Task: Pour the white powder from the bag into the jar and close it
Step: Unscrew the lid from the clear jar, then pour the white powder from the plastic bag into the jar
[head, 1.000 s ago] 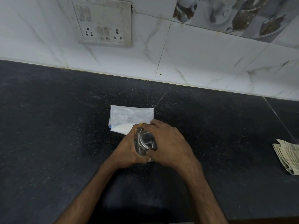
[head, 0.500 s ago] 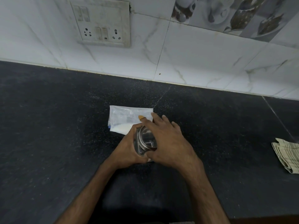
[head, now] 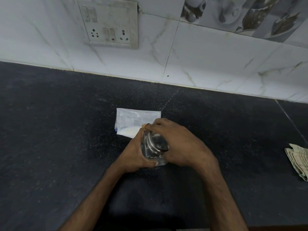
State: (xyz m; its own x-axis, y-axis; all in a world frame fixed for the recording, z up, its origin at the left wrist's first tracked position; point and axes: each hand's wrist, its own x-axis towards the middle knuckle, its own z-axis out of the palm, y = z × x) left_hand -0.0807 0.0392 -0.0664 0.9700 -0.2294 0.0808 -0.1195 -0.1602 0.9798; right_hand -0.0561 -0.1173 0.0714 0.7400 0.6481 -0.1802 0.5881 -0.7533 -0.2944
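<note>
- The black stone counter (head: pixel 66 147) carries everything; neither it nor the camera view has really shifted in the last second.
- The clear plastic bag (head: pixel 133 119) lies flat just behind the hands, exactly where it was. A band of white powder (head: pixel 128 131) sits along its near edge, so no pouring has happened yet.
- The right hand (head: pixel 181 142) is what changed. Half a second ago its fingers were spread out over the jar top; now they are curled down and clamped round it again, as they were a second ago.
- The left hand (head: pixel 133 154) is wrapped round the jar's side as before, steadying it.
- The glass jar (head: pixel 153 157) stands on the counter between both hands, touching the bag's near edge. I cannot tell its contents.
- The metal lid (head: pixel 155 144) is on the jar. The release-and-regrip looks like repeated twisting, probably unscrewing, since the powder is still bagged.
</note>
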